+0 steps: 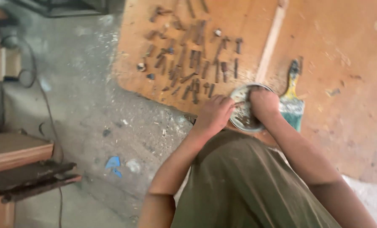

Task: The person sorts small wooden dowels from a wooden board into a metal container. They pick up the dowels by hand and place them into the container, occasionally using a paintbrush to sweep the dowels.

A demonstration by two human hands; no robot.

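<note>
two hands meet at a small round metal bowl [243, 122] that sits on the near edge of a plywood board [323, 38] lying on the floor. the left hand [214, 113] curls against the bowl's rim at 9 o'clock, fingers bent together on it; the right hand [263, 103] dips into the bowl from 1 o'clock, fingers closed down among the contents, though i cannot tell what they pinch. the bowl looks thin, stiff and light, likely to skate or tip if pressed on one side, so the rim held at opposite sides is the sound place to take it. its dark contents look gritty, perhaps greasy, so slippery. at 12 o'clock from the bowl lie rows of rusty bolts [188, 55], small, hard and heavy for their size. just beside the bowl at 3 o'clock rests a paintbrush [293, 101].
</note>
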